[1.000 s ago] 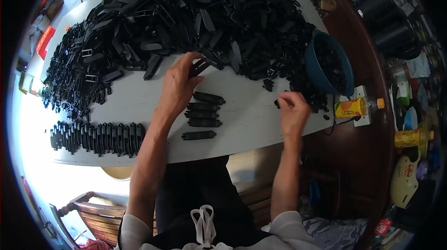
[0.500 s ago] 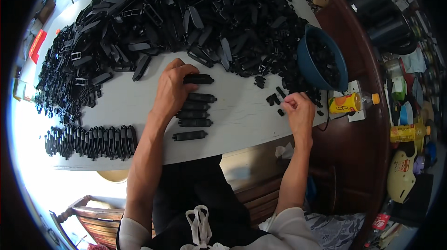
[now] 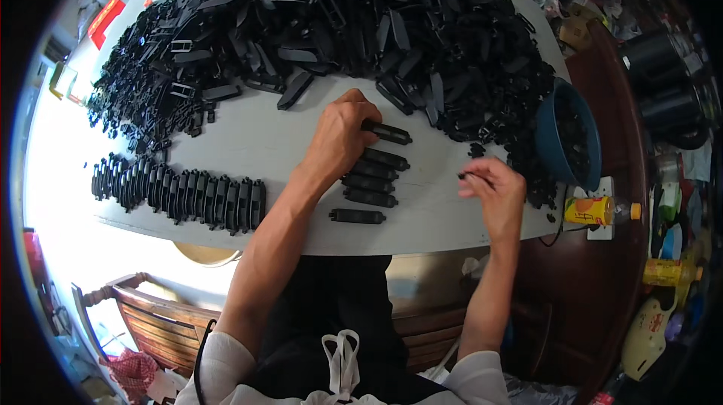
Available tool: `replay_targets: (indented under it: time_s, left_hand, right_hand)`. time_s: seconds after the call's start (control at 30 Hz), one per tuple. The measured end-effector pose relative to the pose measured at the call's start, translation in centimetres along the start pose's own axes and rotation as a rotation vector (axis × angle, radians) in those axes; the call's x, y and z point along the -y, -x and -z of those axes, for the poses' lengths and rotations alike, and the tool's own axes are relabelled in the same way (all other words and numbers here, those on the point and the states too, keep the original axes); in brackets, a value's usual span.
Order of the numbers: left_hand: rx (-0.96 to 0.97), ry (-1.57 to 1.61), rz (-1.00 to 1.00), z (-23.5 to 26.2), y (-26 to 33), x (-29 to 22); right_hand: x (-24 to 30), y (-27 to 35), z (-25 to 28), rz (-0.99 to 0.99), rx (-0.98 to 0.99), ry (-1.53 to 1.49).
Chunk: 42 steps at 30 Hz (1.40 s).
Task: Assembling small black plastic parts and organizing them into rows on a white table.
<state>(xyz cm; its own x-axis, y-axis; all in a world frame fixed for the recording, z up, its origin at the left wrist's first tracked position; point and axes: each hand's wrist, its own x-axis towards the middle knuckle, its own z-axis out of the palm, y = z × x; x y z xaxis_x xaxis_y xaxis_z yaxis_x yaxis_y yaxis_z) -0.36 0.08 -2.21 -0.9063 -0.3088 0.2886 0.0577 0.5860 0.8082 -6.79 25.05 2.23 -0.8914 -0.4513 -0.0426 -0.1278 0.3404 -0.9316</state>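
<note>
Head view: left hand (image 3: 340, 137) gripped a black bar (image 3: 388, 132) at twelve o'clock atop the column; right hand (image 3: 493, 190) pinched a small clip (image 3: 465, 175).

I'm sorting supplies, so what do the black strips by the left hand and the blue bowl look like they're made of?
Black strips: likely moulded plastic, matte with faint sheen, identical shapes. Blue bowl: probably plastic, smooth and evenly coloured; enamelled metal can't be ruled out.
</note>
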Motion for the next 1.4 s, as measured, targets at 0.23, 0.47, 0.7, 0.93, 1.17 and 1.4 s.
replay_targets:
  time_s: [0.23, 0.47, 0.7, 0.93, 1.17, 1.4]
  left_hand:
    - [-0.001, -0.036, -0.005, 0.2, 0.6, 0.0]
    - [-0.051, 0.004, -0.012, -0.1, 0.4, 0.6]
    - [-0.056, 0.000, -0.017, -0.3, 0.4, 0.8]
    - [-0.026, 0.050, 0.001, 0.0, 0.3, 0.5]
    - [-0.015, 0.046, -0.009, 0.1, 0.1, -0.2]
    - [0.038, -0.015, 0.021, 0.3, 0.1, -0.5]
  right_hand:
    - [3.0, -4.8, -8.7, 0.081, 0.078, 0.007]
    - [3.3, -5.9, -10.9, 0.047, 0.116, 0.056]
    - [3.6, -6.4, -11.6, 0.133, 0.103, 0.144]
    - [4.2, -7.2, -11.2, 0.121, 0.133, 0.636]
    - [3.8, -7.0, -10.3, 0.074, 0.151, 0.623]
    - [-2.0, -3.3, -2.4, 0.222, -0.467, 0.623]
